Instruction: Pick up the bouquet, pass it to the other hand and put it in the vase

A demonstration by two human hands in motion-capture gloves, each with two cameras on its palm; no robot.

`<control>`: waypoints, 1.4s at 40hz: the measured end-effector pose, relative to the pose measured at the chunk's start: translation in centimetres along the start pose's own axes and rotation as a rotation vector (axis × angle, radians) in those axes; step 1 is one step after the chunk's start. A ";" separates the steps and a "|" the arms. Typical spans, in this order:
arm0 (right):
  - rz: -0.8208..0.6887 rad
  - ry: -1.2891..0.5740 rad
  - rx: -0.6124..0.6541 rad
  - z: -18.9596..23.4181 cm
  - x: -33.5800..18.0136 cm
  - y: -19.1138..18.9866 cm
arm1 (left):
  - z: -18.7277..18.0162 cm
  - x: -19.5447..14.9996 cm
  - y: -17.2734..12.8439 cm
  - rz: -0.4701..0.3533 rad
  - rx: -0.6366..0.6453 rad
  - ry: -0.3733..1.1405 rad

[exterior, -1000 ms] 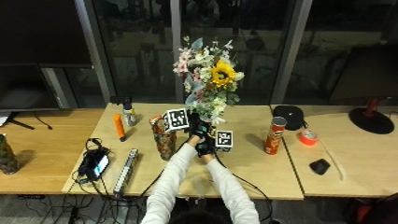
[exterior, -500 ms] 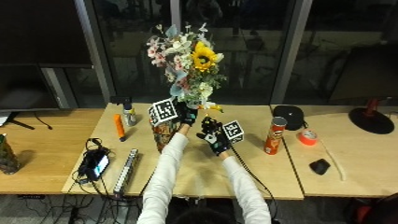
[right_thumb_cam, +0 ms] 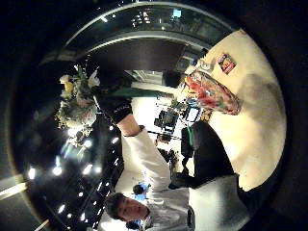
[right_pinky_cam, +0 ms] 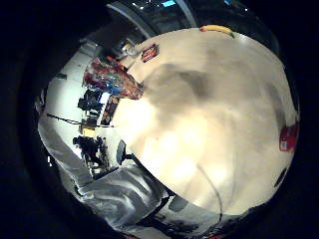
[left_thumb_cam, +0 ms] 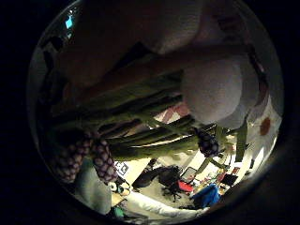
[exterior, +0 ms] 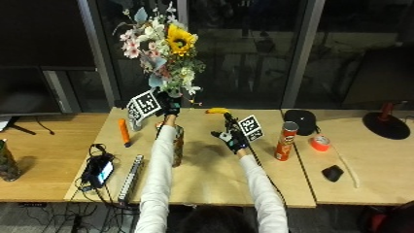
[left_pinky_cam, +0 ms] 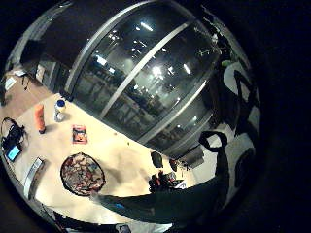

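In the outside view my left hand (exterior: 169,105) is raised and grips the stems of the bouquet (exterior: 163,44), a bunch of mixed flowers with a yellow sunflower. The bouquet stands upright above the patterned vase (exterior: 177,144), which sits on the table (exterior: 213,174) partly behind my left forearm. The green stems (left_thumb_cam: 140,126) fill the left thumb side palm view. The vase's mouth (left_pinky_cam: 82,173) shows from above in the left little finger side view. My right hand (exterior: 229,138) hovers to the right of the vase, fingers relaxed and holding nothing. The right thumb side view shows the bouquet (right_thumb_cam: 76,103) and vase (right_thumb_cam: 214,94).
An orange marker (exterior: 123,132), a power strip (exterior: 132,171) and a device with cables (exterior: 98,170) lie left of the vase. A banana (exterior: 218,110) lies at the back. A red can (exterior: 283,141), a tape roll (exterior: 319,142) and a black object (exterior: 332,173) are on the right.
A second ago both hands met at the stems. The right hand has let go and dropped to the right; the left hand has carried the bouquet left, over the vase.
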State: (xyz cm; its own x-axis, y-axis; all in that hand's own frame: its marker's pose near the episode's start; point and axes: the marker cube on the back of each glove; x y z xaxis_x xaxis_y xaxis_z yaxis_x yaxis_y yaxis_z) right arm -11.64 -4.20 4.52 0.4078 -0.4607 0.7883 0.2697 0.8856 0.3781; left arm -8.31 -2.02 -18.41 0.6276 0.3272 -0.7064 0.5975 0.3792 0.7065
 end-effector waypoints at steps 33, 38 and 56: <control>0.049 -0.118 0.053 -3.3 1.6 -0.3 | 2.3 -7.5 -1.6 -0.011 -0.072 0.079; 0.082 -0.117 0.055 -3.7 4.0 -0.5 | 2.6 -8.5 -1.6 0.002 -0.069 0.106; 0.173 0.051 0.061 -3.5 6.8 1.9 | -6.2 -26.1 10.0 -0.222 -0.760 -0.180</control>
State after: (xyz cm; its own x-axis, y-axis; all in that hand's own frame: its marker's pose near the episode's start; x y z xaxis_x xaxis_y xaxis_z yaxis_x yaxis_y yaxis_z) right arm -5.33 -5.86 8.86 0.4877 -0.3026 0.8189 0.1393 0.9530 0.2692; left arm -21.80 -1.42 6.82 0.6436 0.0561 -0.7633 0.2559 0.9241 0.2837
